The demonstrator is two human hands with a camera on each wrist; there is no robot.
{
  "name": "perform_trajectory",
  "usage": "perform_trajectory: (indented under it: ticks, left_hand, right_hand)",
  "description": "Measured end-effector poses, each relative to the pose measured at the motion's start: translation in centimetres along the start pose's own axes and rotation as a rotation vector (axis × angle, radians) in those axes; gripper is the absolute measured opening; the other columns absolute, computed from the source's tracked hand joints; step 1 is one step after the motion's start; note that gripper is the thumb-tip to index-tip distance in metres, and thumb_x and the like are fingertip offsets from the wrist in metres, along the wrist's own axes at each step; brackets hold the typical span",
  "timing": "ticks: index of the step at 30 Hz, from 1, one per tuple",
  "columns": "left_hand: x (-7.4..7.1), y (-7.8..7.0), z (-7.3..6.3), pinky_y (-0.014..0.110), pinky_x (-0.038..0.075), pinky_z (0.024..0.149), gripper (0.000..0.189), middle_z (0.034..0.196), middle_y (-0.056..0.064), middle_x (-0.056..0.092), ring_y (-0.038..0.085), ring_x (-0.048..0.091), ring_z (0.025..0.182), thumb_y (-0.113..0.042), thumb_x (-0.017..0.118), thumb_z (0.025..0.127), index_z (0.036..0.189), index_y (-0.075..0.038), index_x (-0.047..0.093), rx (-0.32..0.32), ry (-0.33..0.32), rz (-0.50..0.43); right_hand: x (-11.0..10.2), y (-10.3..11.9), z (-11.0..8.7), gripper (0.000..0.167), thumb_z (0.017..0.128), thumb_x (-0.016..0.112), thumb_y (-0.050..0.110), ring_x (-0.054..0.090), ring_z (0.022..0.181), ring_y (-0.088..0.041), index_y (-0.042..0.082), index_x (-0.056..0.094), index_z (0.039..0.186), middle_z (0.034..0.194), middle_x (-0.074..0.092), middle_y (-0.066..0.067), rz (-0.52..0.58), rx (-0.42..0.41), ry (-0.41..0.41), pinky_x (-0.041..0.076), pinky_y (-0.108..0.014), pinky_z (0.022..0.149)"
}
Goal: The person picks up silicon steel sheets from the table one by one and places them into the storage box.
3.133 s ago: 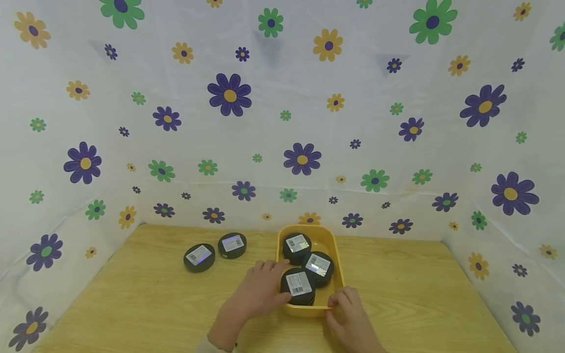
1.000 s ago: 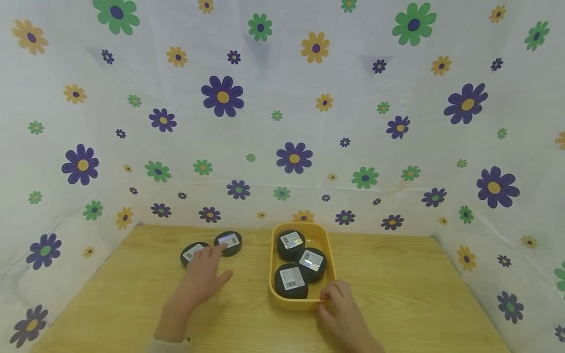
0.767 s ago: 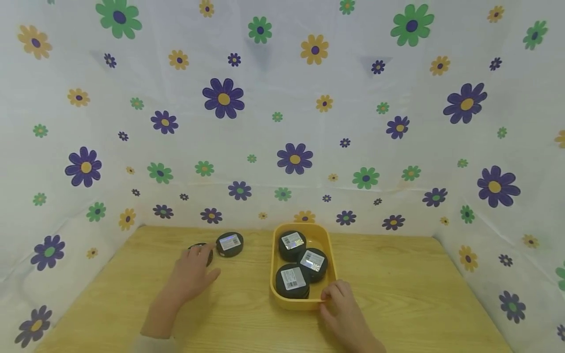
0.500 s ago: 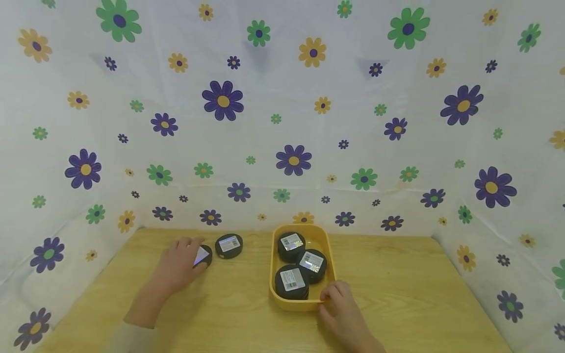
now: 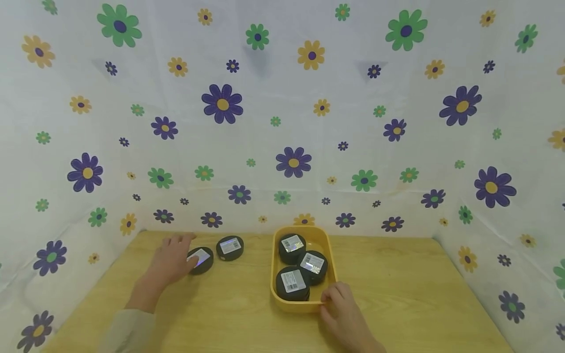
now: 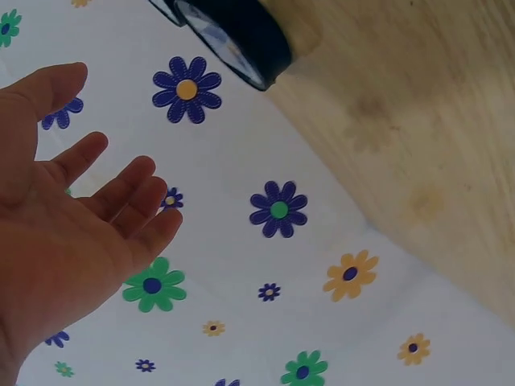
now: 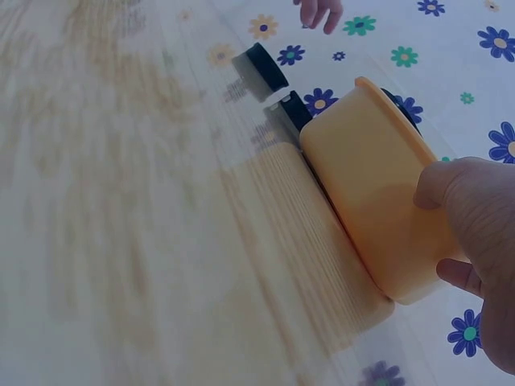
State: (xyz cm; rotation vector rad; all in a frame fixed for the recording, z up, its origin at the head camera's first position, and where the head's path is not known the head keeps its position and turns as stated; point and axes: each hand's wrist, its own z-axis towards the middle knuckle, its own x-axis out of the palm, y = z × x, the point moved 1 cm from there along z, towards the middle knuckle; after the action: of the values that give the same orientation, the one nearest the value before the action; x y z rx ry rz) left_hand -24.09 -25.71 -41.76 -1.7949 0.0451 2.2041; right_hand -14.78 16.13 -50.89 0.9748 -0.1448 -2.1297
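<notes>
My left hand [image 5: 172, 260] is just left of a black disc [image 5: 203, 264] with a white barcode label; the thumb overlaps its edge in the head view. The left wrist view shows this hand [image 6: 105, 193] palm side, fingers loosely spread with nothing between them, and a black disc [image 6: 249, 36] past the fingertips. A second labelled disc [image 5: 230, 248] lies slightly behind and to the right. At the near right corner of a yellow bin [image 5: 304, 307], my right hand [image 5: 348, 316] pinches the rim, fingers over the edge [image 7: 430, 181] and thumb low on the outer wall.
Inside the bin are several black labelled discs [image 5: 293, 283], the nearest looking stacked. The bin stands on a wood-grain table [image 5: 397, 284]. A white flowered cloth [image 5: 265, 137] rises along the back and both sides.
From beside the bin, my left hand has moved left, passing over the two loose discs to the far side of the left one. My right hand stays at the bin's corner.
</notes>
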Motion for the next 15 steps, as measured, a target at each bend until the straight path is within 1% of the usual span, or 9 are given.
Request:
perform_trajectory:
  ticks: [5,11,15]
  left_hand:
    - [1.3,0.6,0.6,0.070,0.042,0.086,0.057,0.125,0.038,0.048,0.058,0.043,0.113,-0.022,0.067,0.089,0.135,0.005,0.046,-0.039,0.006,-0.031]
    - [2.3,0.8,1.4,0.070,0.041,0.085,0.058,0.129,0.040,0.044,0.058,0.039,0.115,-0.023,0.064,0.089,0.136,0.004,0.043,-0.072,0.000,-0.072]
    - [2.7,0.8,1.5,0.072,0.038,0.088,0.061,0.132,0.042,0.040,0.060,0.035,0.118,-0.022,0.063,0.088,0.138,0.005,0.041,-0.105,0.041,-0.110]
  right_hand:
    - [0.1,0.1,0.0,0.039,0.065,0.082,-0.004,0.045,0.094,-0.006,0.018,0.056,0.084,0.094,0.046,0.010,0.009,0.024,0.013,0.045,-0.024,0.082]
    - [0.0,-0.1,0.1,0.039,0.064,0.081,-0.005,0.045,0.094,-0.006,0.017,0.056,0.083,0.093,0.047,0.009,0.001,0.000,-0.006,0.045,-0.022,0.082]
    - [0.0,-0.2,0.1,0.038,0.063,0.080,-0.005,0.046,0.094,-0.007,0.017,0.056,0.083,0.093,0.047,0.009,0.005,-0.020,-0.018,0.042,-0.019,0.084]
